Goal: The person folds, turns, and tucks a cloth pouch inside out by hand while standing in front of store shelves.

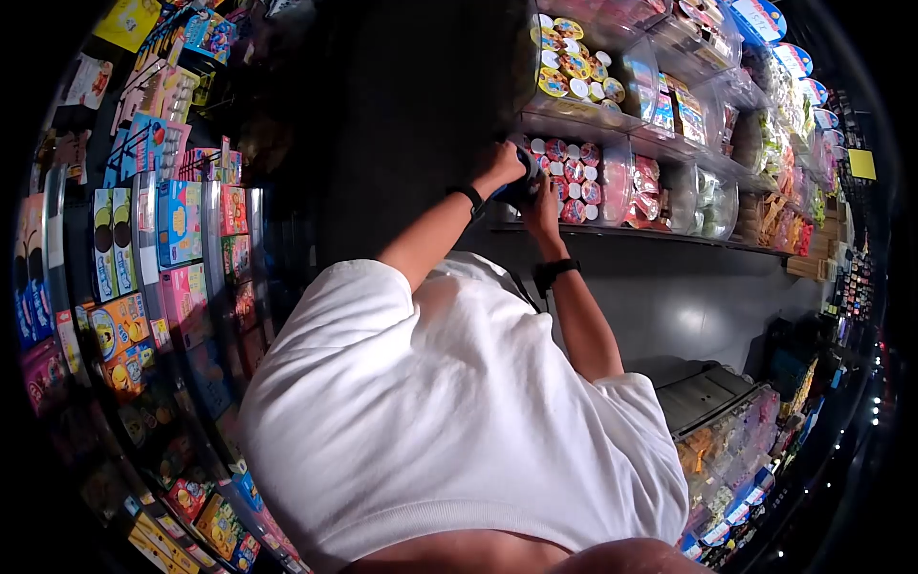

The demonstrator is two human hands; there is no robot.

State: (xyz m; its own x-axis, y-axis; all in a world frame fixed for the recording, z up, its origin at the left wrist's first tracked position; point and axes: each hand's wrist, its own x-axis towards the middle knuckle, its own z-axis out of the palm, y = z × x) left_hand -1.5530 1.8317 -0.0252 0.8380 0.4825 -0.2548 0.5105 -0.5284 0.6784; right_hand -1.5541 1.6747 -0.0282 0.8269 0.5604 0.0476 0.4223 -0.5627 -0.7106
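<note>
Both hands meet at a small dark object (522, 184), too dim to identify, beside the lower front of the clear candy bins. My left hand (502, 166), with a black band on its wrist, is closed on the object's left side. On the object's right side, my right hand (543, 209) has its fingers closed against it, with another black band on that wrist. Right beside the hands, a clear bin holds red-and-white lidded cups (574, 182). Above it, another bin contains yellow-and-white lidded cups (574, 62).
Shelves of boxed snacks (180, 222) line the left side. More clear bins with red packets (645, 191) and pale green packets (712, 206) run to the right. A dark grey case (703, 397) and bins of wrapped sweets (732, 445) are at lower right.
</note>
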